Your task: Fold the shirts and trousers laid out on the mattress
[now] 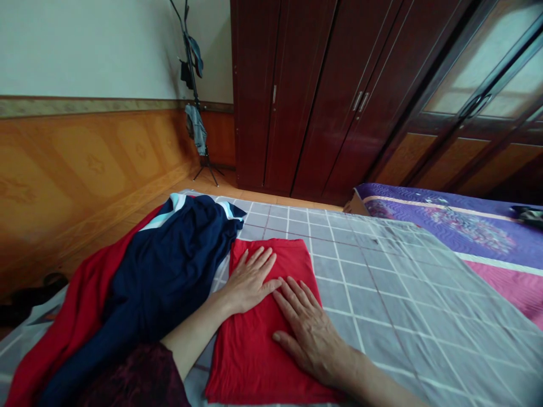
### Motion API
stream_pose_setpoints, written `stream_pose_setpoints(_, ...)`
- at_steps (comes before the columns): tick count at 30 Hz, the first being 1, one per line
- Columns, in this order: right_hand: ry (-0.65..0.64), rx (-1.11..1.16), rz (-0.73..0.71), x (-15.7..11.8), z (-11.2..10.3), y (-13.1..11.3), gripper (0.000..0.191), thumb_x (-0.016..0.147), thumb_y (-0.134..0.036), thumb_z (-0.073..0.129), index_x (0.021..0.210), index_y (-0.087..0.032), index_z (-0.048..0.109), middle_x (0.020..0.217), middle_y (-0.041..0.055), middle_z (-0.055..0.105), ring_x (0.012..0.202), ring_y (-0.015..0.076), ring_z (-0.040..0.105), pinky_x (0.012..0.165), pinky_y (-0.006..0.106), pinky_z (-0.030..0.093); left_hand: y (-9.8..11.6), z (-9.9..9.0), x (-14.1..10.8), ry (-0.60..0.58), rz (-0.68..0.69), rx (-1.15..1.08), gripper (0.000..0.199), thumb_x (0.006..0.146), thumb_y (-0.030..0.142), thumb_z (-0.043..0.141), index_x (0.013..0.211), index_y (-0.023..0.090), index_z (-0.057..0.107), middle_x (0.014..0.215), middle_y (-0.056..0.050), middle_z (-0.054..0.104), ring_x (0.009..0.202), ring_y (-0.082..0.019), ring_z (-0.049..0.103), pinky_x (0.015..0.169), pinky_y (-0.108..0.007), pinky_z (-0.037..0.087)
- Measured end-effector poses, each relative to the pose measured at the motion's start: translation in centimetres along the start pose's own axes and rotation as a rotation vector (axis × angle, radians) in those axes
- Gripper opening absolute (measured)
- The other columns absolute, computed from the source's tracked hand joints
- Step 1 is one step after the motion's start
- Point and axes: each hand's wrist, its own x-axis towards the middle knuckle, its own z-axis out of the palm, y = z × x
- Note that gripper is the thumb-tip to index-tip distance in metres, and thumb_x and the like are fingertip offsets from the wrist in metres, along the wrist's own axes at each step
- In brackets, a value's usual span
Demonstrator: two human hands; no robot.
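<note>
A folded red garment (250, 362) lies flat on the grey checked bedsheet (365, 265), its folded shape a long rectangle. My left hand (250, 280) rests palm down on its upper part, fingers stretched out. Lower and to the right, my right hand (303, 325) also presses flat on the red cloth with its fingers extended. The left thumb meets the right fingertips near the middle. Just left of the folded piece is a loose heap: a navy garment with white and light blue trim (169, 265) over another red garment (91, 282).
Dark red wardrobe doors (292, 96) stand beyond the bed. A black coat rack (193, 85) with hanging items is in the corner. On the right is a purple and pink bed cover (436, 220). An orange panelled wall (93, 158) runs along the left.
</note>
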Motion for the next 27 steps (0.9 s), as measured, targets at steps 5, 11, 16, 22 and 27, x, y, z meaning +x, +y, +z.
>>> stream_pose_setpoints(5,-0.041,-0.008,0.005,0.0,0.0,0.0,0.069,0.091,-0.054,0.041,0.147,-0.017,0.025,0.152,0.0125,0.017,0.140,0.0319,0.011,0.110,0.056,0.024,-2.5,0.2,0.6,0.083,-0.163,0.129,0.073,0.093,0.059,0.024,0.146,0.009,0.023,0.153,-0.016,0.016,0.142,-0.025,0.011,0.115,-0.047,0.012)
stream_pose_setpoints(11,0.014,-0.005,-0.013,-0.3,-0.2,-0.1,0.070,0.090,-0.055,0.044,0.146,-0.016,0.026,0.152,0.0137,0.015,0.140,0.0318,0.010,0.110,0.055,0.024,-3.8,-0.2,0.5,0.237,-0.264,0.196,0.056,0.097,0.046,0.025,0.140,0.012,0.038,0.150,-0.013,0.030,0.140,-0.027,0.020,0.114,-0.051,0.013)
stream_pose_setpoints(16,-0.076,0.085,-0.177,-0.8,-1.4,-2.1,0.074,0.090,-0.058,0.042,0.148,-0.016,0.022,0.152,0.0137,0.011,0.140,0.0299,0.008,0.111,0.052,0.021,-0.7,-0.4,-0.1,0.162,0.015,0.113,0.057,0.098,0.046,0.022,0.147,0.017,0.023,0.154,-0.006,0.019,0.143,-0.020,0.010,0.116,-0.044,0.014)
stream_pose_setpoints(22,-0.164,0.169,-0.233,-1.1,-1.4,-3.1,0.080,0.086,-0.064,0.042,0.148,-0.019,0.019,0.152,0.0121,0.007,0.140,0.0283,0.004,0.113,0.051,0.011,-2.1,0.3,0.0,0.125,-0.104,0.129,0.063,0.095,0.051,0.027,0.145,0.011,0.028,0.152,-0.013,0.023,0.141,-0.026,0.017,0.114,-0.050,0.016)
stream_pose_setpoints(27,-0.178,0.207,-0.134,-0.8,-2.5,-2.3,0.075,0.090,-0.059,0.040,0.149,-0.020,0.016,0.153,0.0077,0.006,0.140,0.0239,0.004,0.114,0.044,0.016,-1.0,0.0,-0.1,0.234,-0.107,0.175,0.062,0.097,0.048,0.021,0.143,0.007,0.029,0.150,-0.015,0.027,0.140,-0.026,0.019,0.115,-0.048,0.016)
